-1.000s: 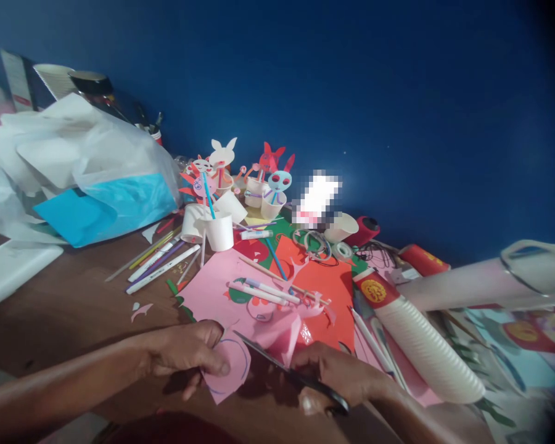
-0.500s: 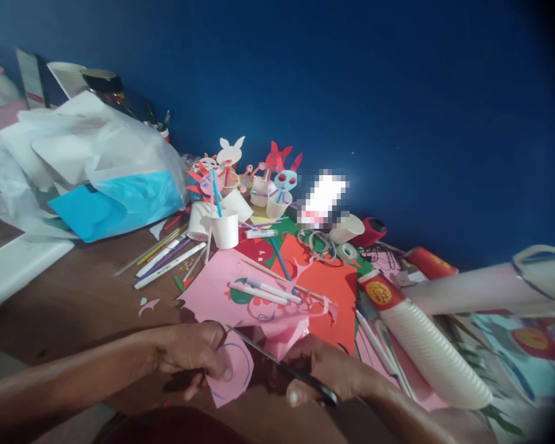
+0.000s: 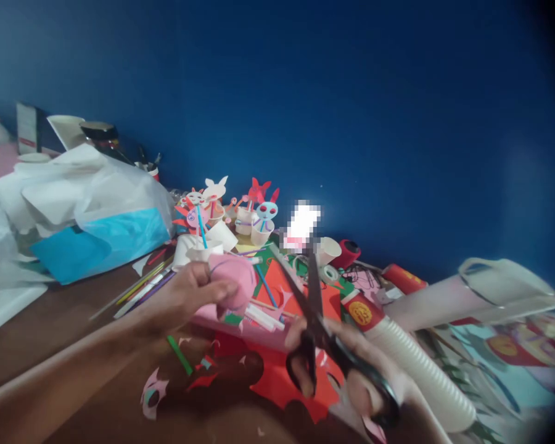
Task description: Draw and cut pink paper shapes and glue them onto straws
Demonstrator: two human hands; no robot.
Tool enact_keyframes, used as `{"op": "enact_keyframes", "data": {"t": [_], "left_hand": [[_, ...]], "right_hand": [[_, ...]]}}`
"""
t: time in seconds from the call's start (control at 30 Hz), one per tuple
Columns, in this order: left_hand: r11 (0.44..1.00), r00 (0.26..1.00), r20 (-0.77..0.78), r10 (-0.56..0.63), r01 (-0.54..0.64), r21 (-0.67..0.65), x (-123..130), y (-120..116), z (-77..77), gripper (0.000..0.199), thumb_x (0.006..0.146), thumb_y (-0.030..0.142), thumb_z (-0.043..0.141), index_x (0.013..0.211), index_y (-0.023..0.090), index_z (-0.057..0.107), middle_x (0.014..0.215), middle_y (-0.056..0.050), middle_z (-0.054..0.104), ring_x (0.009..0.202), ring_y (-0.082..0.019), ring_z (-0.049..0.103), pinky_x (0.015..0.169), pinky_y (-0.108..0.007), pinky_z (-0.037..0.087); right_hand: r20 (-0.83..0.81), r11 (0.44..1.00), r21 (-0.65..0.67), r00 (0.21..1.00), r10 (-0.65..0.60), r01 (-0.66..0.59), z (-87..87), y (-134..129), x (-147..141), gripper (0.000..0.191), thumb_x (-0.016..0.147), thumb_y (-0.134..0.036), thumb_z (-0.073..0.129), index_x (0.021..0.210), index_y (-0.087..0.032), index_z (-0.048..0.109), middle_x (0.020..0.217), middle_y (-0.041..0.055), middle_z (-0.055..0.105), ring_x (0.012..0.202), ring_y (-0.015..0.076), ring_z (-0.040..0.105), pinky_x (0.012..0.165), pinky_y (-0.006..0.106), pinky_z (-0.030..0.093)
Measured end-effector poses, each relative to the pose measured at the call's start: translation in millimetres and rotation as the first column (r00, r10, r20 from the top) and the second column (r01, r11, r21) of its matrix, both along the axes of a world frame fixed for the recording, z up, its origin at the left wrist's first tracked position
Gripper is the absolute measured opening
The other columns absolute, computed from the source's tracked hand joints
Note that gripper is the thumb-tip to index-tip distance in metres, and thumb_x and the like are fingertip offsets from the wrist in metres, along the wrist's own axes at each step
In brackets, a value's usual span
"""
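Observation:
Between the thumb and fingers of my left hand (image 3: 197, 293) is a roundish pink paper piece (image 3: 238, 277) with a blue curved line drawn on it. My right hand (image 3: 351, 351) has its fingers through the black handles of a pair of scissors (image 3: 315, 314). The blades stand apart and point up and away, to the right of the pink piece and not touching it. Red paper (image 3: 282, 376) with cut-out gaps lies below the hands. Beside it are a green strip (image 3: 179, 354) and a pink scrap (image 3: 153, 394).
Paper figures stand in white cups (image 3: 262, 233) at the back. A plastic bag with blue paper (image 3: 106, 240) sits at the left. Pens (image 3: 150, 287) lie near it. A long stack of paper cups (image 3: 420, 364) is at the right, before a blue wall (image 3: 351, 92).
Both hands have risen, the left with the pink piece. The scissors have swung upward, their blades now apart and clear of the paper. The view has tilted up, showing more wall.

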State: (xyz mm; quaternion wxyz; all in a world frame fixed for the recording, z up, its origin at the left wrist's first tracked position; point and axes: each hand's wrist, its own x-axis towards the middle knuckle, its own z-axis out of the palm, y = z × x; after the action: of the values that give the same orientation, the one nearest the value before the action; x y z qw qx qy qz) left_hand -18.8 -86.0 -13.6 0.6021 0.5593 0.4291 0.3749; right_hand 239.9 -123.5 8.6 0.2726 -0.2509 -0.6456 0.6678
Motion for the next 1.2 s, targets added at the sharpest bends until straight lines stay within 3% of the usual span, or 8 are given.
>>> {"op": "enact_keyframes", "data": {"t": [0.13, 0.23, 0.33, 0.47, 0.6, 0.87, 1.0, 1.2], "left_hand": [[0.972, 0.975, 0.13, 0.181, -0.198, 0.128, 31.6, 47.9, 23.5, 0.02, 0.067, 0.032, 0.065, 0.066, 0.013, 0.067, 0.053, -0.003, 0.06, 0.048, -0.012, 0.053, 0.047, -0.023, 0.044], [0.959, 0.956, 0.174, 0.236, -0.258, 0.117, 53.3, 66.3, 30.2, 0.022, 0.065, 0.033, 0.066, 0.064, 0.012, 0.064, 0.056, -0.004, 0.061, 0.051, -0.014, 0.056, 0.046, -0.023, 0.045], [0.96, 0.953, 0.182, 0.243, -0.264, 0.097, 68.7, 72.6, 24.2, 0.022, 0.064, 0.033, 0.067, 0.067, 0.011, 0.062, 0.059, -0.004, 0.061, 0.051, -0.014, 0.055, 0.044, -0.022, 0.043], [0.961, 0.946, 0.223, 0.234, -0.259, 0.091, 78.7, 73.9, 12.4, 0.02, 0.065, 0.031, 0.067, 0.072, 0.012, 0.062, 0.058, 0.0, 0.057, 0.048, -0.011, 0.05, 0.044, -0.022, 0.042], [0.951, 0.918, 0.267, 0.293, -0.309, 0.02, 83.2, 65.2, 14.6, 0.015, 0.063, 0.026, 0.065, 0.072, 0.014, 0.062, 0.057, 0.0, 0.059, 0.05, -0.013, 0.054, 0.044, -0.023, 0.043], [0.968, 0.907, 0.35, 0.234, -0.25, 0.001, 83.7, 51.6, 17.9, 0.011, 0.068, 0.022, 0.058, 0.062, 0.015, 0.062, 0.054, 0.001, 0.059, 0.051, -0.013, 0.054, 0.053, -0.024, 0.046], [0.975, 0.899, 0.385, 0.21, -0.219, -0.021, 88.7, 53.8, 11.3, 0.008, 0.067, 0.018, 0.057, 0.059, 0.016, 0.06, 0.055, 0.002, 0.059, 0.052, -0.012, 0.052, 0.054, -0.022, 0.044], [0.989, 0.935, 0.324, 0.146, -0.143, -0.032, 96.9, 44.8, 13.2, 0.007, 0.067, 0.021, 0.058, 0.064, 0.015, 0.062, 0.06, 0.0, 0.06, 0.057, -0.014, 0.054, 0.057, -0.025, 0.045]], "right_hand": [[-0.073, 0.935, 0.186, 0.953, -0.293, 0.301, 5.1, 42.9, -15.4, 0.051, 0.077, -0.048, 0.061, 0.117, -0.019, 0.048, 0.073, 0.002, 0.057, 0.064, 0.0149, 0.051, 0.059, 0.028, 0.041], [-0.091, 0.882, 0.191, 0.903, -0.42, 0.43, -16.0, 70.3, -18.6, 0.049, 0.072, -0.043, 0.068, 0.109, -0.017, 0.051, 0.068, -0.0003, 0.055, 0.058, 0.0135, 0.051, 0.057, 0.027, 0.042], [-0.052, 0.863, 0.172, 0.88, -0.473, 0.474, -36.3, 82.2, -18.0, 0.048, 0.071, -0.041, 0.069, 0.109, -0.017, 0.051, 0.066, -0.0022, 0.053, 0.057, 0.0125, 0.05, 0.054, 0.025, 0.04], [-0.139, 0.79, 0.242, 0.826, -0.547, 0.564, -45.6, 81.9, -21.2, 0.043, 0.076, -0.046, 0.062, 0.108, -0.018, 0.053, 0.068, -0.0015, 0.05, 0.059, 0.012, 0.046, 0.054, 0.024, 0.037], [-0.226, 0.735, 0.215, 0.765, -0.603, 0.643, -41.4, 75.6, -28.6, 0.038, 0.081, -0.046, 0.055, 0.108, -0.019, 0.051, 0.069, -0.0016, 0.049, 0.061, 0.0121, 0.044, 0.055, 0.023, 0.037], [-0.282, 0.796, 0.047, 0.772, -0.569, 0.604, -26.1, 60.5, -41.2, 0.035, 0.076, -0.041, 0.064, 0.1, -0.019, 0.053, 0.075, -0.0002, 0.054, 0.067, 0.0128, 0.049, 0.064, 0.025, 0.042], [-0.291, 0.728, -0.038, 0.69, -0.663, 0.684, -21.9, 57.7, -44.3, 0.037, 0.07, -0.032, 0.07, 0.098, -0.019, 0.05, 0.077, -0.0006, 0.055, 0.067, 0.0125, 0.05, 0.064, 0.024, 0.042], [-0.287, 0.677, -0.008, 0.647, -0.707, 0.736, -18.5, 57.3, -42.1, 0.033, 0.069, -0.027, 0.067, 0.096, -0.019, 0.048, 0.071, -0.0024, 0.053, 0.061, 0.0121, 0.049, 0.056, 0.022, 0.042]]}}
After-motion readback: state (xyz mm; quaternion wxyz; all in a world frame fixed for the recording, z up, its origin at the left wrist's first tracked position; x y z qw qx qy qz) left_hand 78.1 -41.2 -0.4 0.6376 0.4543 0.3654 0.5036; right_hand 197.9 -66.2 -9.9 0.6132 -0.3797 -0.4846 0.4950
